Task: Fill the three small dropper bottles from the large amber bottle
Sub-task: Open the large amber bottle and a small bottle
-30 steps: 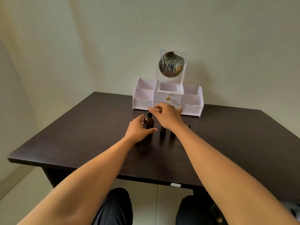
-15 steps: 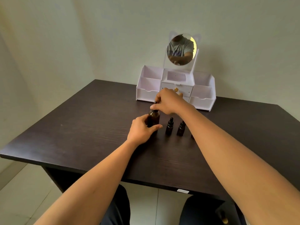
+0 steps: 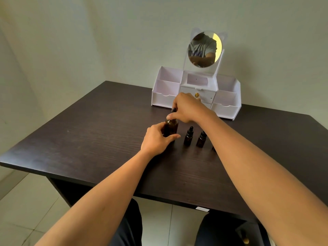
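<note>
Two small bottles (image 3: pixel 188 137) visible; left fingers (image 3: pixel 173 136) grip one amber bottle (image 3: pixel 171 126), right fingers (image 3: pixel 172 115) pinch its cap (image 3: pixel 174 110).

My left hand (image 3: pixel 156 139) grips the large amber bottle (image 3: pixel 171 127) from the near side and my right hand (image 3: pixel 188 109) pinches its dropper cap (image 3: pixel 174 110), my forearm slanting over the row. Just right of it stand the first small bottle (image 3: pixel 188 137) and the second small bottle (image 3: pixel 201 140), narrow gaps between; the third small bottle (image 3: pixel 214 148) is nearly hidden under my forearm. The white organiser (image 3: pixel 165 98) walls the desk's far edge. The desk (image 3: pixel 88 139) shows bare wood across its left half and along its near edge.
</note>
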{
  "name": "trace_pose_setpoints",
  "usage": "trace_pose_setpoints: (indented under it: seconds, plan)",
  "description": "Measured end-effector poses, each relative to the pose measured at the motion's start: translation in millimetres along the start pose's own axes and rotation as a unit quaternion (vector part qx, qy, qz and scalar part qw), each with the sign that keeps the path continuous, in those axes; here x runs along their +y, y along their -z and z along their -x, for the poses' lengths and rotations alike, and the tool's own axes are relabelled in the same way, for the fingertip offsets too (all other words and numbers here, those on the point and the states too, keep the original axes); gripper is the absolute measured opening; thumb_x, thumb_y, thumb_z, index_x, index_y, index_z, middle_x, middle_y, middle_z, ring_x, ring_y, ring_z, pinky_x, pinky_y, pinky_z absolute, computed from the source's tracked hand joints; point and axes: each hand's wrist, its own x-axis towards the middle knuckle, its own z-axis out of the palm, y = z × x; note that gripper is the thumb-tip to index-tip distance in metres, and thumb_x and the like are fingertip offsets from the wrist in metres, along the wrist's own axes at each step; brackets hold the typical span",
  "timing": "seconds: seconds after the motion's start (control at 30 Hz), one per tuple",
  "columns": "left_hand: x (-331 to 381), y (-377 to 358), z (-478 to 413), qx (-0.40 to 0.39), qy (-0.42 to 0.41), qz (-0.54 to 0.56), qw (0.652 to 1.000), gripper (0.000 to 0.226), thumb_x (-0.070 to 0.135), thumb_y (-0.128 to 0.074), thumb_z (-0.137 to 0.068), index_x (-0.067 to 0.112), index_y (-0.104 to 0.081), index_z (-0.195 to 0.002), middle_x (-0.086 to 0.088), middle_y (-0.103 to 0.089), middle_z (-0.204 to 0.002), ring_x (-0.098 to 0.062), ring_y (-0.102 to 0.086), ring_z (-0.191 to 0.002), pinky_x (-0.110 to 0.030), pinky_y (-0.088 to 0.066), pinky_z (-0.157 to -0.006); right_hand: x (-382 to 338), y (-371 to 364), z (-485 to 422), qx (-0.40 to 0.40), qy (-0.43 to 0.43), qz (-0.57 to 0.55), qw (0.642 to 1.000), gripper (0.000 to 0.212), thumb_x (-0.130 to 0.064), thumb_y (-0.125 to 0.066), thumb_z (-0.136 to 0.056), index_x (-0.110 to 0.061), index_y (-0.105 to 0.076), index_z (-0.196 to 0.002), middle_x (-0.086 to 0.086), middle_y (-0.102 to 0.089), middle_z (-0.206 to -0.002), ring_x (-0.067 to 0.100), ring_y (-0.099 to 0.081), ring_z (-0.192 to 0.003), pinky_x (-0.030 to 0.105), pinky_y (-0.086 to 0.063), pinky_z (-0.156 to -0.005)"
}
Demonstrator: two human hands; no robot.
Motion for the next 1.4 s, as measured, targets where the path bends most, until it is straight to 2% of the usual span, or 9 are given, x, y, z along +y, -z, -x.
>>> trace_pose_setpoints:
  seconds: [0.23, 0.4, 0.5, 0.6, 0.73, 0.9, 1.1, 1.27, 1.4]
  plan:
    - [3, 0, 2, -0.007, 0.011, 0.01, 1.0, 0.064, 0.046, -0.082, -0.078, 0.023, -0.061, -0.135, 0.0, -0.069, -0.126, -0.019, -0.063, -0.118, -0.036, -0.051, -0.099, 0, 18, 6, -0.077, 0.067, -0.028, 0.994, 0.029, -0.008, -0.075, -0.084, -0.021, -0.073, -0.11, -0.001, -0.069, -0.11, 0.017, -0.063, -0.101, 0.025, -0.044, -0.077]
    - [3, 1, 3, -0.003, 0.007, 0.011, 1.0, 0.065, 0.046, -0.083, -0.077, 0.022, -0.061, -0.134, 0.0, -0.07, -0.124, -0.018, -0.064, -0.116, -0.034, -0.051, -0.099, -6, 16, 4, -0.027, 0.004, 0.017, 0.999, 0.048, -0.061, -0.067, -0.082, -0.026, -0.063, -0.115, -0.005, -0.065, -0.101, 0.018, -0.056, -0.102, 0.055, -0.03, -0.105]
    - [4, 2, 3, -0.005, 0.009, 0.008, 1.0, 0.065, 0.047, -0.082, -0.077, 0.022, -0.061, -0.134, 0.0, -0.069, -0.125, -0.018, -0.064, -0.117, -0.037, -0.052, -0.1, -8, 14, 4, -0.009, 0.026, 0.056, 0.998, 0.031, -0.046, -0.063, -0.092, -0.025, -0.062, -0.115, -0.005, -0.061, -0.099, 0.022, -0.057, -0.108, 0.054, -0.028, -0.104]
    - [5, 2, 3, -0.008, 0.015, 0.007, 1.0, 0.065, 0.046, -0.082, -0.078, 0.024, -0.06, -0.135, 0.001, -0.069, -0.126, -0.018, -0.063, -0.119, -0.036, -0.05, -0.099, -8, 23, 5, -0.075, 0.031, -0.005, 0.997, 0.058, -0.026, -0.073, -0.085, -0.031, -0.047, -0.136, -0.01, -0.059, -0.112, 0.017, -0.054, -0.106, 0.054, -0.029, -0.105]
    - [4, 2, 3, -0.005, 0.017, 0.006, 1.0, 0.065, 0.047, -0.082, -0.078, 0.023, -0.061, -0.134, 0.001, -0.07, -0.124, -0.017, -0.063, -0.118, -0.035, -0.05, -0.099, -11, 20, 4, -0.05, 0.003, 0.053, 0.997, 0.06, -0.057, -0.064, -0.087, -0.027, -0.048, -0.137, -0.003, -0.063, -0.114, 0.023, -0.054, -0.117, 0.058, -0.023, -0.108]
    - [5, 1, 2, -0.009, 0.022, 0.007, 1.0, 0.066, 0.047, -0.082, -0.078, 0.024, -0.06, -0.136, 0.002, -0.068, -0.127, -0.018, -0.062, -0.12, -0.037, -0.049, -0.101, -10, 23, 3, -0.074, 0.012, 0.016, 0.997, 0.057, -0.031, -0.07, -0.086, -0.031, -0.045, -0.138, -0.008, -0.058, -0.108, 0.021, -0.053, -0.116, 0.056, -0.027, -0.107]
    - [3, 0, 2, -0.008, 0.022, 0.009, 1.0, 0.065, 0.046, -0.082, -0.078, 0.024, -0.06, -0.135, 0.002, -0.069, -0.124, -0.017, -0.063, -0.116, -0.032, -0.05, -0.095, -10, 19, 3, -0.057, 0.012, 0.022, 0.998, 0.049, -0.036, -0.068, -0.089, -0.028, -0.049, -0.134, -0.007, -0.059, -0.105, 0.021, -0.054, -0.118, 0.055, -0.026, -0.107]
    - [3, 1, 2, -0.009, 0.02, 0.009, 1.0, 0.062, 0.047, -0.082, -0.078, 0.026, -0.061, -0.133, 0.004, -0.07, -0.121, -0.016, -0.064, -0.113, -0.03, -0.051, -0.092, 4, 27, 2, -0.097, -0.012, -0.025, 0.995, 0.079, -0.044, -0.082, -0.072, -0.032, -0.043, -0.14, -0.004, -0.058, -0.124, 0.022, -0.053, -0.119, 0.054, -0.032, -0.109]
    - [1, 2, 4, -0.011, 0.018, 0.014, 1.0, 0.065, 0.049, -0.082, -0.075, 0.028, -0.061, -0.133, 0.004, -0.069, -0.125, -0.017, -0.062, -0.119, -0.038, -0.05, -0.1, 22, 24, 14, -0.158, -0.054, 0.071, 0.983, 0.065, -0.045, -0.08, -0.075, -0.027, -0.055, -0.132, -0.003, -0.057, -0.121, 0.025, -0.053, -0.12, 0.052, -0.032, -0.107]
